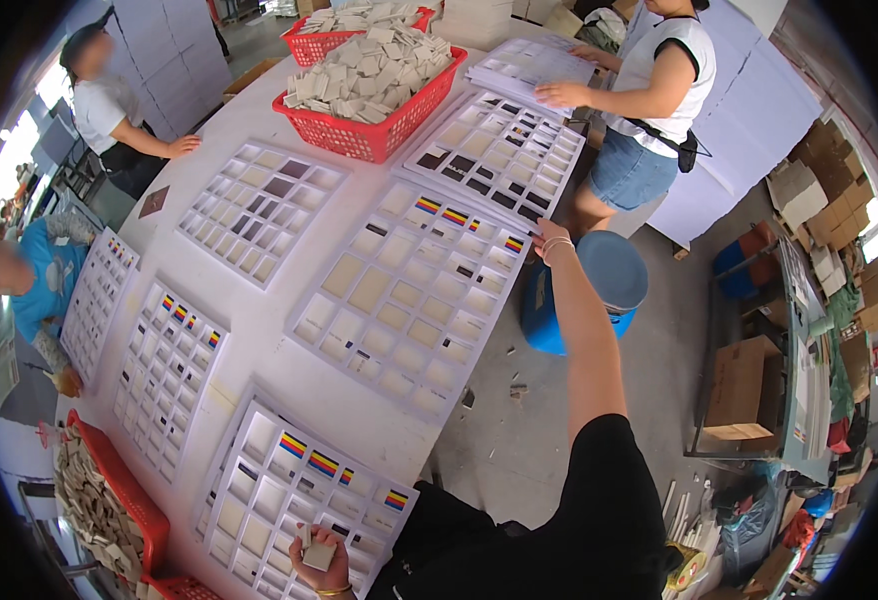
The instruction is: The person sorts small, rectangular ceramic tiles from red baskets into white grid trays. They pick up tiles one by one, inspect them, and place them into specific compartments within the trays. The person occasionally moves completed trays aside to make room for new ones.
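Note:
My left hand (309, 575), low in the picture, is closed around a few small beige-grey square tiles (320, 553). It is above a white compartment tray (249, 520) with striped coloured labels, stacked on another. My right arm stretches far forward, and my right hand (553, 244) is at the upper right corner of a larger white compartment tray (391, 290). Its fingers are at the tray's edge; whether they grip it is too small to tell. Many of this tray's compartments look cream-coloured inside, and striped and dark labels show along it.
Red baskets heaped with tiles stand at the far side (379, 125) and the lower left (134, 495). More trays (264, 210) lie across the white table (224, 375). Three other people stand around it; one touches a far tray stack (529, 65). A blue drum (609, 275) stands beside my right arm.

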{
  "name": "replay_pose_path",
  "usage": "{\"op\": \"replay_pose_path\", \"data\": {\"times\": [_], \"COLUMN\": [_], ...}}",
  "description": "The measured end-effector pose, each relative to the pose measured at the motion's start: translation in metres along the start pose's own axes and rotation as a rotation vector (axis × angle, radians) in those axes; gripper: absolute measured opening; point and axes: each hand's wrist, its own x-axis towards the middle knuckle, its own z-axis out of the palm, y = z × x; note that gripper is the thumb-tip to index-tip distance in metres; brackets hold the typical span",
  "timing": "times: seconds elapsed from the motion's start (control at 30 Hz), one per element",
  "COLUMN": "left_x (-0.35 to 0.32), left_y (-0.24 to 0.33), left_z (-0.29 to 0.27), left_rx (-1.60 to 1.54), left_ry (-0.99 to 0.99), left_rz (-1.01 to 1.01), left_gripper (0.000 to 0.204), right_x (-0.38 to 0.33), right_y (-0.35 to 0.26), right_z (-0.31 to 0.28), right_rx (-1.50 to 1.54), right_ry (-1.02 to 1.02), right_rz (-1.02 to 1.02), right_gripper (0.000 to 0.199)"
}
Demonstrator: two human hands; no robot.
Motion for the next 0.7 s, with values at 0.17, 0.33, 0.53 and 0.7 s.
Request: {"op": "replay_pose_path", "data": {"times": [0.17, 0.33, 0.53, 0.7], "left_x": [0.001, 0.008, 0.009, 0.001], "left_y": [0.001, 0.001, -0.005, -0.003], "left_z": [0.004, -0.004, 0.007, -0.001], "left_rx": [0.071, 0.042, 0.017, -0.031], "left_ry": [-0.076, -0.019, 0.015, -0.042], "left_rz": [-0.066, -0.025, -0.018, -0.002], "left_gripper": [0.032, 0.027, 0.029, 0.028], "right_x": [0.004, 0.006, 0.034, -0.061], "right_y": [0.003, 0.007, 0.008, 0.008], "right_z": [0.006, 0.011, -0.014, -0.011], "right_rx": [0.155, 0.200, -0.016, -0.300], "right_ry": [0.112, 0.129, -0.093, -0.208], "right_rz": [0.046, -0.044, -0.099, 0.011], "right_gripper": [0.026, 0.020, 0.055, 0.060]}}
